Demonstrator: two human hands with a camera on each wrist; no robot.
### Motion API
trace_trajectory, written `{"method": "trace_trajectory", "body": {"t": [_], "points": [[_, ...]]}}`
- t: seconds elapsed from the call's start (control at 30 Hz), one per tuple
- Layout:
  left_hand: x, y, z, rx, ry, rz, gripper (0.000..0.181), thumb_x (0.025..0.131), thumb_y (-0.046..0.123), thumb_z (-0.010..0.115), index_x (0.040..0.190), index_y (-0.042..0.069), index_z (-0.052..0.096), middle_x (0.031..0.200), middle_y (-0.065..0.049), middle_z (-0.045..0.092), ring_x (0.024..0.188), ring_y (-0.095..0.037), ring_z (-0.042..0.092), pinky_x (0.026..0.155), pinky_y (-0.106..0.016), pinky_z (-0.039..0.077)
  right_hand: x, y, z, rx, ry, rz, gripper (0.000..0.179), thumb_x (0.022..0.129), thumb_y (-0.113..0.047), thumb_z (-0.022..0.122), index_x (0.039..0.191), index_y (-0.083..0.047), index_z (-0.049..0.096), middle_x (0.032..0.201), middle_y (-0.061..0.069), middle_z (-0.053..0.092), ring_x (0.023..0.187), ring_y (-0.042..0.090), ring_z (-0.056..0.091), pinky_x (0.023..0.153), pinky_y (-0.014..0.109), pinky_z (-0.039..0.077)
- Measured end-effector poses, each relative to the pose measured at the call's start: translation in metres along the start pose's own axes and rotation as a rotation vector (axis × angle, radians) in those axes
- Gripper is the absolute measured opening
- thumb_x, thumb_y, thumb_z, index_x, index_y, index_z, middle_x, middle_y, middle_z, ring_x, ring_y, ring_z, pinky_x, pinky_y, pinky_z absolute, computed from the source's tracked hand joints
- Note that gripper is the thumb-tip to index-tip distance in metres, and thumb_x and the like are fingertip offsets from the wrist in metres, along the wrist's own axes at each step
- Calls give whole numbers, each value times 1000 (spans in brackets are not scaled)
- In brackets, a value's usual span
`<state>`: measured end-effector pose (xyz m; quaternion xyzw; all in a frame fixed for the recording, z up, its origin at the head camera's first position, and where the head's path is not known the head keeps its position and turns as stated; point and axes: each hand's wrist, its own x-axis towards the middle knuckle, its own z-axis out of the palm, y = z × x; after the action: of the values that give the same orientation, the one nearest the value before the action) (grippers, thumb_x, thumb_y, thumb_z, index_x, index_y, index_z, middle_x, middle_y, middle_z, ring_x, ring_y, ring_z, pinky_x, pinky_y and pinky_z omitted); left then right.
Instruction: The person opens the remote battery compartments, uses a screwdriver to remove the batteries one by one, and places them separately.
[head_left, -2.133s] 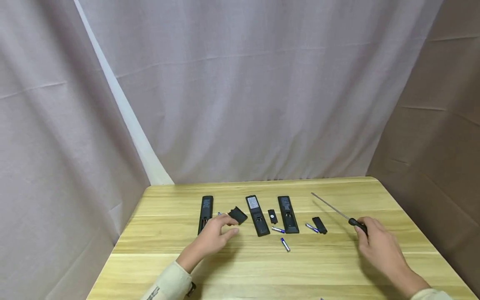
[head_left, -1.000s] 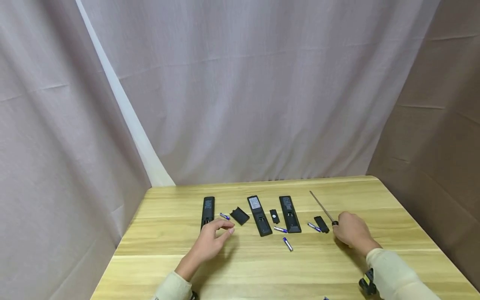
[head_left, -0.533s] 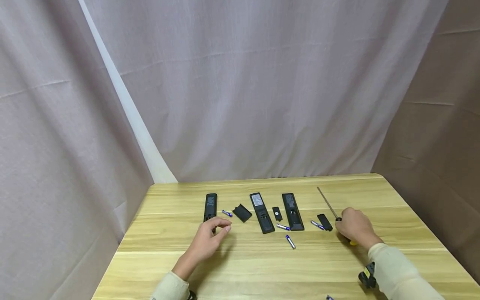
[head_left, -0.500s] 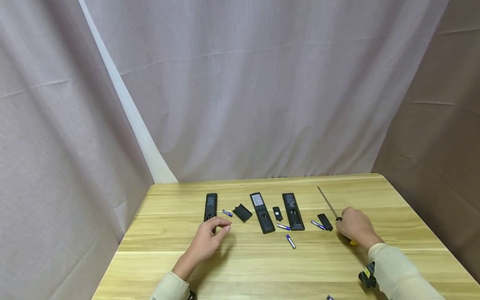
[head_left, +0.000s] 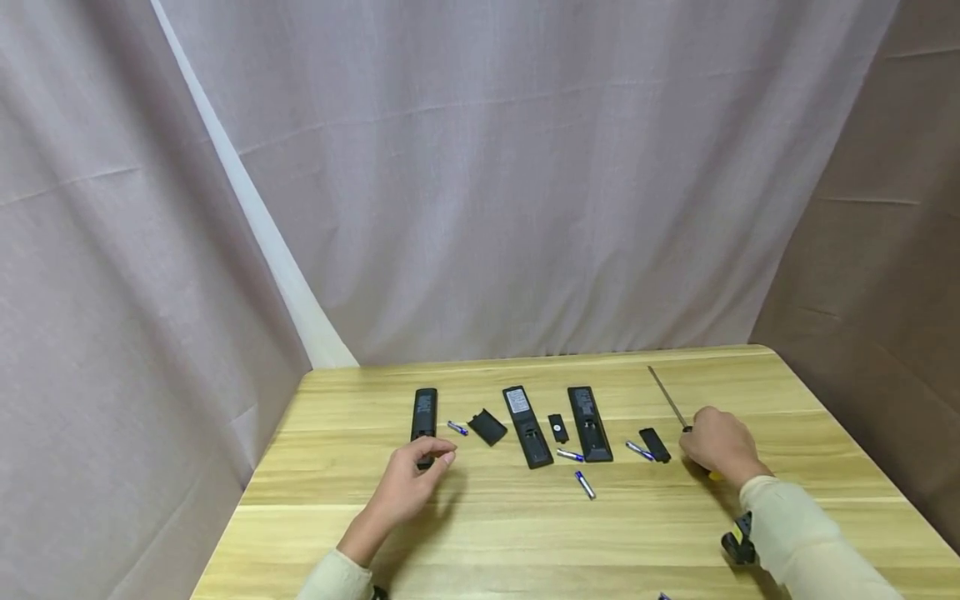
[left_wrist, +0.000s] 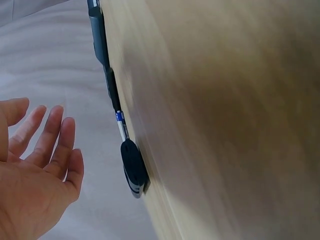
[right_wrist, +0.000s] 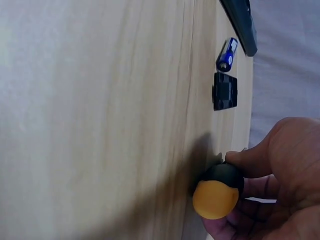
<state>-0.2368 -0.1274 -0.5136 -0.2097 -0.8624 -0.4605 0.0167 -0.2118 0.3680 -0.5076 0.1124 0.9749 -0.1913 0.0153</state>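
My right hand grips a screwdriver at the right of the table, low over the wood. Its thin shaft points away and slightly left; the yellow handle end shows in the right wrist view. My left hand is held above the table with fingers loosely bent and nothing in them. It partly covers the leftmost black remote control in the head view. Two more remotes, a middle one and a right one, lie back up with battery compartments uncovered.
Black battery covers lie flat: a wide cover, a small cover and a right cover. Several blue-and-silver batteries are scattered among them; another battery shows at the bottom frame edge. Curtains stand behind the table.
My right hand has moved left and away from me with the screwdriver, ending lower beside the right cover. My left hand has drawn back slightly to the left. The remotes and batteries stay put.
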Motion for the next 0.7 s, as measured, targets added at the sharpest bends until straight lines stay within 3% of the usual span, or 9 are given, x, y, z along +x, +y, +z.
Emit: {"method": "trace_trajectory", "body": {"t": [0.23,0.53,0.7], "points": [[-4,-3,-6,-54,-16,-59,26,106,28,68,121,8,76,115,-5,80,109,-19,73,97,-27,60,8,9,-3,15,-3,3,22,85,-13,56,64,-13,49,60,4,49,57,23,49,51,33,38],[1,-3,-10,-88,11,-69,21,105,26,70,117,12,78,111,-9,81,98,-9,71,92,-30,60,13,25,-16,11,17,19,19,87,-14,55,69,-8,54,66,10,57,60,26,55,51,34,41],[1,-5,-12,-101,26,-84,19,104,24,72,115,10,79,109,-8,81,98,-9,70,92,-28,60,15,33,-14,8,35,-25,24,89,-18,54,66,-11,49,63,8,54,58,24,53,52,33,39]]}}
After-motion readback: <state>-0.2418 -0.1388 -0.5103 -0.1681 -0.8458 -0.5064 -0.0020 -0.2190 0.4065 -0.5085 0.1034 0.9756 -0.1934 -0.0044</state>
